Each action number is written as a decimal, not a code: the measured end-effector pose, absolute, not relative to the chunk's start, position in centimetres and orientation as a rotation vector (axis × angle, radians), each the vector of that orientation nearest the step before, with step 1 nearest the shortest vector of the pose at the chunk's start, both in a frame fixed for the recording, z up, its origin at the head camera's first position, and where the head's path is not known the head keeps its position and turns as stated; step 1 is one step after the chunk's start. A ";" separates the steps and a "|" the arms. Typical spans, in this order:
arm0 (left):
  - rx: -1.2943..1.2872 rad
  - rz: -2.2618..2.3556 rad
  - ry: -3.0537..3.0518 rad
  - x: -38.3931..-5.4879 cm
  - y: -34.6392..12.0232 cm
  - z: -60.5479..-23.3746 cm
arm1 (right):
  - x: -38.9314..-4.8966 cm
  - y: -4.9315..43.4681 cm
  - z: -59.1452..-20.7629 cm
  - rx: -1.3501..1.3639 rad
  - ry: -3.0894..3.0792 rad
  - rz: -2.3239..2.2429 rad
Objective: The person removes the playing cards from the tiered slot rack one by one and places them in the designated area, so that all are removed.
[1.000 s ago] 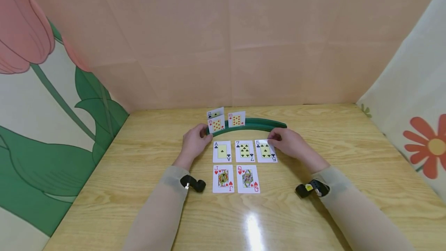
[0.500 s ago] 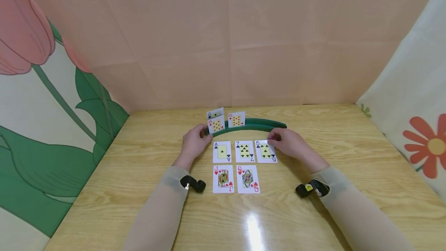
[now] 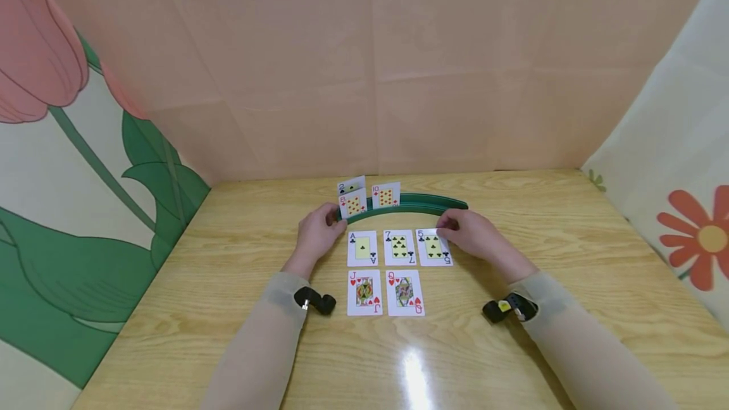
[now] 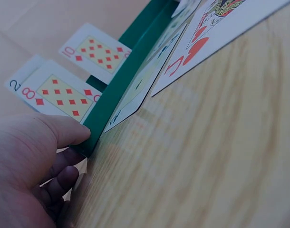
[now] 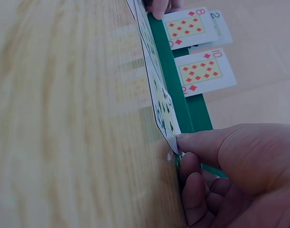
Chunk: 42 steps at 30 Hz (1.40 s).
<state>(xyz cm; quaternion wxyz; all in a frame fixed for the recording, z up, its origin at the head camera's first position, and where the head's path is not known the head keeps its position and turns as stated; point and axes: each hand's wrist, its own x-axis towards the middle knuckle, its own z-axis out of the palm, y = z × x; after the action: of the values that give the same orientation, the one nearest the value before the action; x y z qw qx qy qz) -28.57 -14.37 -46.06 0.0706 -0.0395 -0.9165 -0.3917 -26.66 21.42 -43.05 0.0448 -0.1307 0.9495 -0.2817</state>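
A curved green card holder (image 3: 424,203) stands at the back middle of the table. My left hand (image 3: 320,229) grips its left end, thumb on the front face and fingers behind. Beside the hand, the eight of diamonds (image 3: 354,204) stands in the holder before a black two (image 3: 350,185), with the ten of diamonds (image 3: 386,195) to their right. My right hand (image 3: 471,231) pinches the top right corner of the five of clubs (image 3: 433,248); its thumb (image 5: 202,142) lies over that corner in the right wrist view. The other fingers curl underneath, partly hidden.
Left of the five lie the seven of clubs (image 3: 399,248) and the ace of clubs (image 3: 362,248). Nearer the person are the jack of hearts (image 3: 364,293) and queen of hearts (image 3: 405,293). Cloth backdrops (image 3: 370,68) border the wooden table (image 3: 239,309).
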 end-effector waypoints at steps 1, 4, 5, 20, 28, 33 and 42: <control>-0.119 -1.179 -2.757 -28.6 -14.4 -46.0 | -26.7 21.4 -43.0 -0.400 2.900 -0.862; -0.119 -1.181 -2.757 -28.5 -14.3 -46.0 | -26.6 21.4 -43.0 -0.399 2.899 -0.865; -0.117 -1.182 -2.757 -28.5 -14.3 -46.0 | -26.6 21.4 -43.0 -0.397 2.899 -0.866; -0.130 -1.178 -2.749 -28.6 -14.2 -46.0 | -26.6 21.6 -43.2 -0.395 2.887 -0.883; -0.113 -1.188 -2.759 -28.6 -14.3 -46.1 | -26.7 21.6 -43.2 -0.412 2.896 -0.889; -0.112 -1.191 -2.754 -28.6 -14.4 -46.2 | -26.7 21.5 -43.2 -0.421 2.898 -0.897; -0.118 -1.182 -2.755 -28.6 -14.4 -46.1 | -26.8 21.5 -43.4 -0.426 2.901 -0.893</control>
<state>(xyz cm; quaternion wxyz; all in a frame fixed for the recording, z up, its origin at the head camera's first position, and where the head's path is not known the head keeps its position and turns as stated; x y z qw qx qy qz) -28.57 -14.40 -46.09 0.0705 -0.0394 -0.9160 -0.3929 -26.82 21.53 -43.40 0.0383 -0.1388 0.9458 -0.2912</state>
